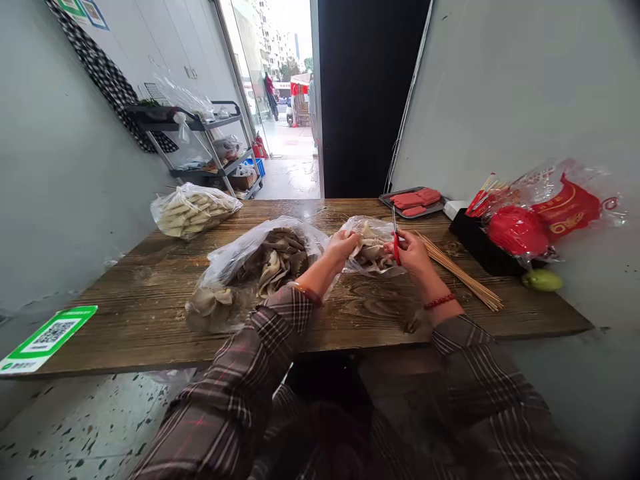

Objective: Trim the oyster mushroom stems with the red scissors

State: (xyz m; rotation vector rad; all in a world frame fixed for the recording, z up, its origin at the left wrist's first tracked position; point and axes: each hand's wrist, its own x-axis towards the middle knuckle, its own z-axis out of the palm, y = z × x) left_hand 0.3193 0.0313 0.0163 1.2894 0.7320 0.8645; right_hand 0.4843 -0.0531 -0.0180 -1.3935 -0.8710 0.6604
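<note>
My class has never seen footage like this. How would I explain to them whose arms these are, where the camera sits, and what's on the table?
There is no machine here: the arms are a person's own, in checked sleeves. The single picture comes from a camera worn on that person's head, looking forward and down, so the arms reach away from us.

The right hand holds scissors with red handles, blades pointing up. The left hand is at a small clear bag of mushrooms; exactly what its fingers grip is hard to tell.

On the wooden table, a larger bag of mushrooms lies to the left. Thin sticks lie to the right, and a dark tray of reddish pieces sits further back.
</note>
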